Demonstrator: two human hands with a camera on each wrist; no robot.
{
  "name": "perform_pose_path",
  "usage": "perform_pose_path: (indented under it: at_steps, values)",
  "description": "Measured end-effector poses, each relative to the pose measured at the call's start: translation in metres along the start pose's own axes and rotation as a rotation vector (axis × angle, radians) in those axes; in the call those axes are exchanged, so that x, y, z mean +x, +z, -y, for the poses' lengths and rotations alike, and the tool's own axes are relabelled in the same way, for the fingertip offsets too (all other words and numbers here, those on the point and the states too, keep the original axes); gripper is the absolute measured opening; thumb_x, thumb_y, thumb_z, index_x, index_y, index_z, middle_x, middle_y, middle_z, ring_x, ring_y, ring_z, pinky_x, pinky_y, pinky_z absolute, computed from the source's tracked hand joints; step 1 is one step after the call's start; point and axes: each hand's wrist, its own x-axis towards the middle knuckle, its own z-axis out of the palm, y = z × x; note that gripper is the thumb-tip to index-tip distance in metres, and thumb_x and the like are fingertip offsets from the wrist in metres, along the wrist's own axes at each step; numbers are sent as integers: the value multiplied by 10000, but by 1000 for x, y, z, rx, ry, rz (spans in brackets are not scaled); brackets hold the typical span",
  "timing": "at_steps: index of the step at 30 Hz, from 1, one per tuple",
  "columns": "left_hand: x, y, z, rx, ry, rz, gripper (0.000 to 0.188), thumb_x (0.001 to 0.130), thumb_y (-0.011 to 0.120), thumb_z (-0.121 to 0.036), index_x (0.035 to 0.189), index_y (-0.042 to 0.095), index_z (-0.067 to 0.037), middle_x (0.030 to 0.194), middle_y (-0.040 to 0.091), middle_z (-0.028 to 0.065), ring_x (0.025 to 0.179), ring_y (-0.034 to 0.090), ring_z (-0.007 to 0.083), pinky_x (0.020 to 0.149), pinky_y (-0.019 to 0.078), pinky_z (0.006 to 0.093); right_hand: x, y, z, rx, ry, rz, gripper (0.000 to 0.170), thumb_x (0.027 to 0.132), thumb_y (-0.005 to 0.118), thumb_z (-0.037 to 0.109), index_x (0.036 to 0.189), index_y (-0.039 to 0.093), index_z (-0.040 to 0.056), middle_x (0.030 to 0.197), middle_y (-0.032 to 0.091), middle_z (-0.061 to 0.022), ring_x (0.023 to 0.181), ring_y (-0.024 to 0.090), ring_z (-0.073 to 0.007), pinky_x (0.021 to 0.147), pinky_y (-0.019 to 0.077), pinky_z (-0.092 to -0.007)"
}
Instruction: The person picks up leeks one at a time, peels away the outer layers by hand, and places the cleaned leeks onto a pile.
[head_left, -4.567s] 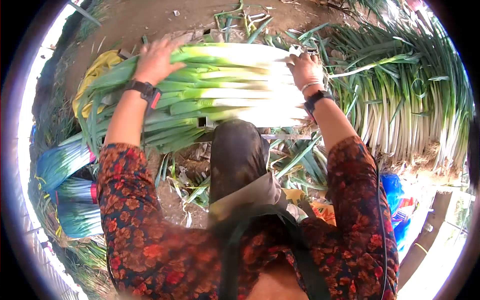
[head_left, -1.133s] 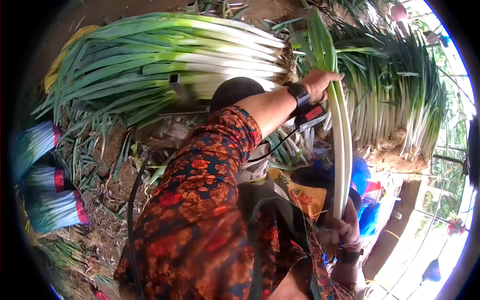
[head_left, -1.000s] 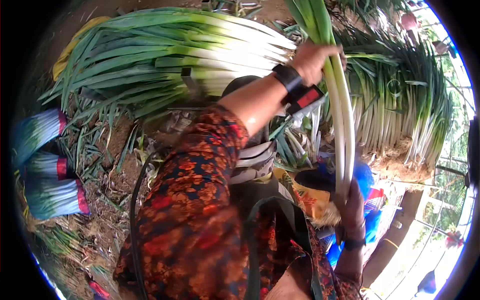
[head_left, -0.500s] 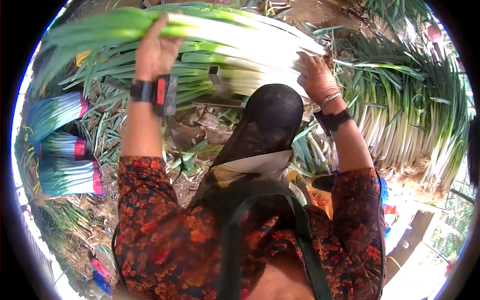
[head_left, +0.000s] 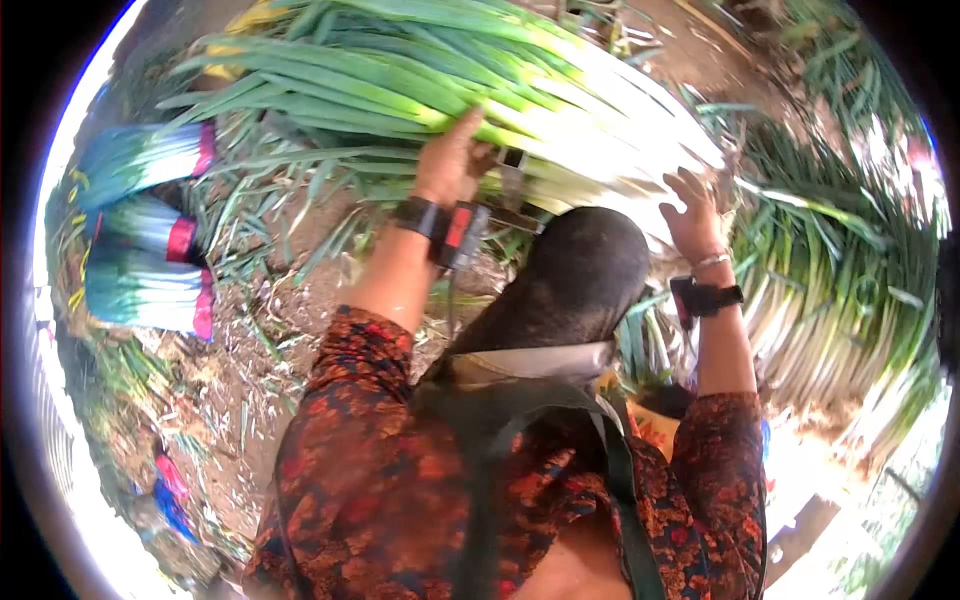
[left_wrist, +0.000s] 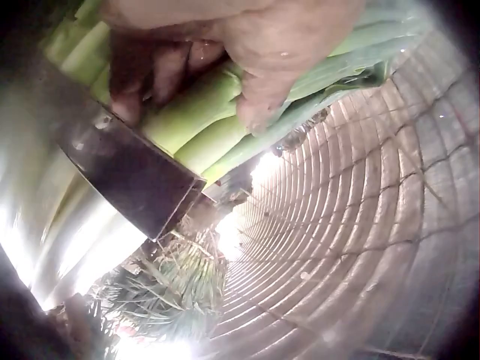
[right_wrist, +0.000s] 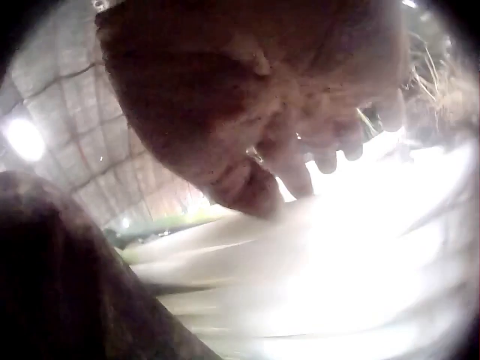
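A broad heap of leeks (head_left: 400, 70) lies across the top of the head view, green leaves left, white shanks right. My left hand (head_left: 450, 160) grips the near edge of the heap where green turns pale, beside an upright square metal tube (head_left: 512, 165). In the left wrist view, thumb and curled fingers (left_wrist: 259, 105) straddle a few stalks next to the tube. My right hand (head_left: 695, 215) is at the root end with its fingers spread and loosely bent. The right wrist view has its fingertips (right_wrist: 296, 184) close over the glaring white shanks (right_wrist: 247, 277).
More leeks (head_left: 820, 270) stand in a dense stack at the right. Tied bundles (head_left: 150, 160) with red bands lie at the left. Leaf scraps litter the soil (head_left: 265, 400). My dark-covered knee (head_left: 590, 260) is just below the heap.
About a second ago my hands held leeks upright at the right; then they laid them across the heap. Since then my left hand has moved right and nearer, and my right hand's fingers have spread.
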Motion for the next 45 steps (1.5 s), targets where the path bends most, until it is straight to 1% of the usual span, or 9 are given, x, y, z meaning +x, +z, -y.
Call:
perform_pose_path:
  at_steps: [5,17,23,24,29,31,33,37,45]
  values:
    - [-19,3,-4,-57,-16,95,415,838,757,-288,1143,578,-72,994,651,83,887,647,230,728,570,379,28,70,5,-358,371,-58,707,959,208,622,1524,241,198,1592,189,-58,1469,137,-262,1184,32,-472]
    - [-35,-82,-43,290,580,-504,862,922,439,-639,1374,361,91,1339,474,252,1231,478,334,1035,382,411,29,68,2,-377,350,-28,664,975,229,592,1522,239,217,1584,209,-60,1457,168,-280,1182,25,-486]
    - [107,-116,-65,794,679,-688,874,946,428,-568,1426,188,120,1381,424,304,1239,457,406,1051,358,427,27,65,13,-352,397,-42,642,976,288,549,1522,239,214,1583,218,-56,1458,168,-274,1176,25,-502]
    - [62,-74,-84,625,218,-636,846,941,301,-661,1404,379,41,1380,475,251,1225,482,380,1020,364,445,26,64,13,-348,391,-55,640,977,292,547,1520,244,213,1582,220,-53,1458,170,-275,1174,36,-506]
    - [8,-57,-76,439,761,-737,759,872,670,-406,1333,372,118,1294,503,286,1153,497,428,1031,363,492,31,78,-2,-339,368,-94,626,979,290,546,1518,257,229,1586,214,-37,1459,168,-281,1164,70,-524]
    - [2,-73,-64,1011,1166,-1069,603,824,724,-213,1284,461,75,1252,551,252,1087,550,396,974,416,470,30,77,0,-348,381,-90,630,975,285,550,1519,253,233,1588,208,-33,1462,159,-280,1167,63,-527]
    - [-29,-34,-59,1311,1587,-971,547,781,760,-158,1230,518,38,1209,569,225,1070,543,389,955,415,470,32,70,6,-286,411,-56,636,970,278,560,1520,245,241,1595,185,-30,1468,141,-279,1173,48,-524]
    - [-8,12,-67,1741,1579,-43,263,865,655,-253,1099,632,-134,1128,599,75,1097,513,312,950,381,474,26,66,8,-256,400,15,649,972,255,549,1526,219,213,1602,138,-62,1475,107,-279,1182,38,-522]
    - [58,4,-50,2063,1287,-268,265,913,569,-411,1065,652,-212,1143,602,42,1123,512,297,917,389,505,34,58,22,-171,439,-128,629,964,258,495,1523,226,208,1576,197,-96,1463,130,-311,1188,58,-505]
